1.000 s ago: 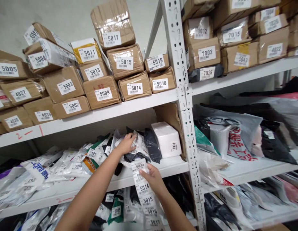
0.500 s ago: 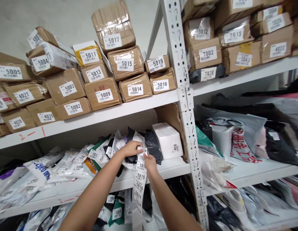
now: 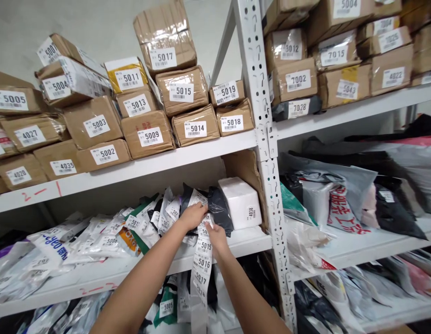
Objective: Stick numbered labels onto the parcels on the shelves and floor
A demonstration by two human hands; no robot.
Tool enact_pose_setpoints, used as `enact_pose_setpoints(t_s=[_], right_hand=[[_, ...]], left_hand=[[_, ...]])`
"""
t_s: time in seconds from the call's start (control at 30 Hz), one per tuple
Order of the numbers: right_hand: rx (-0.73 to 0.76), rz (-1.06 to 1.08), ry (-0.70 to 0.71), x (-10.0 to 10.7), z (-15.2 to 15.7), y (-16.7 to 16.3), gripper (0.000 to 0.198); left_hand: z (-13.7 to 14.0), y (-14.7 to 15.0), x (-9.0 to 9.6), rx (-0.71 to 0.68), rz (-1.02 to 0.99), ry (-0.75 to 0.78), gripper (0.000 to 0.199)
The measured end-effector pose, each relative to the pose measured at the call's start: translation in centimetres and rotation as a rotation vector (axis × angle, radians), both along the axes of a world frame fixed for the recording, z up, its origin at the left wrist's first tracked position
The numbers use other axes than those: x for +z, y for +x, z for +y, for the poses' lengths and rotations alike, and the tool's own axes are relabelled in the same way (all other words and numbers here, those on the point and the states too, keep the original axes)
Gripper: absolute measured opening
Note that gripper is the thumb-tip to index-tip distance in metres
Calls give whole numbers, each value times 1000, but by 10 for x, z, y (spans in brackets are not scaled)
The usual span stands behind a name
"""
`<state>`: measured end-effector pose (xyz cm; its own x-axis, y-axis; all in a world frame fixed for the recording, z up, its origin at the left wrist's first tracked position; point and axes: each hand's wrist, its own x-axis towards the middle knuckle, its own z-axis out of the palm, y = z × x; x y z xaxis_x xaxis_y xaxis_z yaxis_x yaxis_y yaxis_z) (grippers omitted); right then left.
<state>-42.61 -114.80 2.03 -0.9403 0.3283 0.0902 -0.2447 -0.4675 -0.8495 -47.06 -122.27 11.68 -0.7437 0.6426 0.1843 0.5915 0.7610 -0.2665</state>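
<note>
A long strip of printed number labels (image 3: 203,263) hangs over the middle shelf's front edge, with 5015, 5016 and 5017 readable. My right hand (image 3: 217,239) pinches this strip near its upper end, thumb on the paper. Just above and left, my left hand (image 3: 194,216) is closed, its fingertips at the top of the strip and against a dark parcel with a white label (image 3: 197,197). What those fingertips hold is hidden. Right beside them lies a black plastic parcel (image 3: 219,206), then a white box (image 3: 240,204) marked 4038.
Numbered cardboard boxes (image 3: 149,134) are stacked on the shelf above. Bagged parcels (image 3: 97,239) crowd the middle shelf to the left, with more bags (image 3: 166,307) below. A white perforated post (image 3: 271,185) rises at right; beyond it are further loaded shelves.
My left hand has shifted slightly right and up, from the strip's top label toward the dark parcel. My right hand keeps its pinch. The camera view has turned slightly.
</note>
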Motion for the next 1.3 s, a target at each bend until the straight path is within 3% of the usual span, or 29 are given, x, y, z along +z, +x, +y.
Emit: enact_pose_setpoints(t_s=[0.13,0.27,0.4,0.5,0.57,0.63,0.77,0.9,1.07,1.3], right_hand=[[-96,14,93,0,8,23,39],[-125,20,187,-12,15,50,44],[-41,79,125,-25,23,72,43],[45,156,39,-21,33,80,34],[140,193,-18,-15,40,81,39],[181,204,-50,-9,46,79,45],[88,195,-81,0,51,69,36],[39,155,-114,6,48,54,49],[-35,121,-94,9,37,35,47],[-212,87,31,9,28,17,42]], left_hand=[[1,1,-3,-9,11,-5,21],[-2,4,-7,-6,26,45,20],[-4,8,-2,31,92,162,52],[1,13,8,-159,102,207,68],[5,16,13,-372,-19,222,65],[7,18,17,-462,-137,256,54],[4,19,20,-372,-117,233,41],[0,18,20,-307,-138,225,40],[6,17,15,-354,-261,523,49],[11,15,14,-443,-153,457,20]])
